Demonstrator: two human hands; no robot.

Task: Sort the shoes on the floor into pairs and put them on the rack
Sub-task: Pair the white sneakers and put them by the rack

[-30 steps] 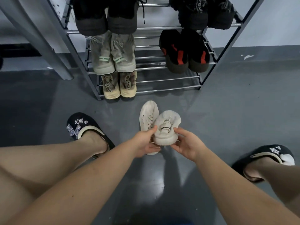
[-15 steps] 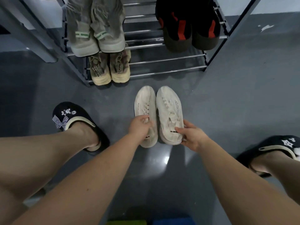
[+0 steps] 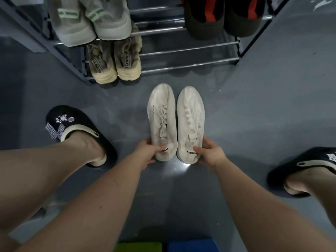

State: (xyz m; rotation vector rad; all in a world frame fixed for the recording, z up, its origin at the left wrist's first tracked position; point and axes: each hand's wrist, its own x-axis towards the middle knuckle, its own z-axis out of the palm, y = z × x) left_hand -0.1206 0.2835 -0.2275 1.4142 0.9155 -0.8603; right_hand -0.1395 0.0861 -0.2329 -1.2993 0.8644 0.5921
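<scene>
Two cream lace-up sneakers sit side by side on the grey floor, toes pointing toward the shoe rack, their inner edges almost touching. The left hand grasps the heel end of the left sneaker: its thumb lies over the collar near a small black label and the fingers curl round the outer side. The right hand grasps the heel end of the right sneaker the same way, thumb on top beside a black label with white lettering, fingers wrapped round the outer edge. Both grips are closed on the shoes. A bright glint of light lies on the floor just behind the right sneaker's heel.

On the rack's lowest rails, at the left, stands a pair of beige sneakers with pale yellow soles, heels facing out. On the tier above them is a pair of grey sneakers with pale green bands, and to the right on that tier a pair of black shoes with red stripes. The lowest rails to the right of the beige pair carry nothing.

The person's feet are wide apart, each in a black clog: the left clog bears a checked bow and shiny charms, the right clog a white charm. At the bottom edge a green block and a blue block lie next to each other.
</scene>
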